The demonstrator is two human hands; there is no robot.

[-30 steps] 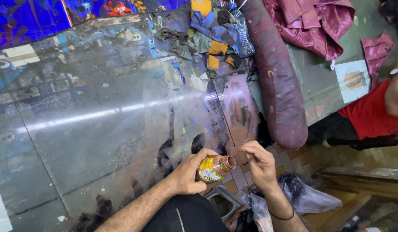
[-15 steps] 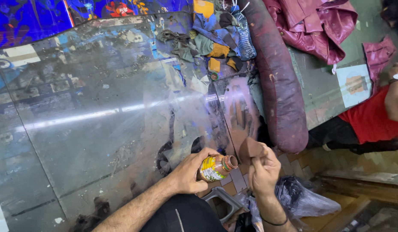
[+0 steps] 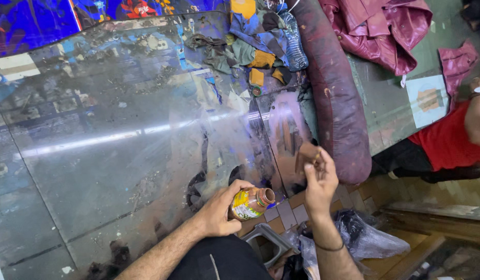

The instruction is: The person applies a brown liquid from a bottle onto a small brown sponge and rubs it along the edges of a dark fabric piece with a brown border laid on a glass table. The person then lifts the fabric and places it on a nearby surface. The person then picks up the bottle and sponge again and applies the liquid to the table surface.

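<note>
**Bottle in your left hand, cap pinched in your right**

Your left hand [image 3: 219,210] reaches in from the lower middle, forearm angled up and to the right, fingers curled tight around a small bottle [image 3: 250,203] with a yellow label. The bottle lies tilted on its side, its open brown mouth facing right, held just over the near edge of the large glass sheet [image 3: 110,140].

Your right hand [image 3: 317,181] stands raised just right of the bottle, wrist bent upward, apart from it. Its fingertips are drawn together around a small dark cap [image 3: 308,155] — a pinch, not a full fist.

The glass is smeared and dusty, with a long streak of reflected light across it. Beyond your right hand lies a long maroon bolster [image 3: 335,98], and rags [image 3: 250,46] are heaped at the far edge. A clear plastic bag [image 3: 369,238] sits on the floor below your right wrist — and another person in a red shirt [image 3: 447,140] sits at the right edge.
</note>
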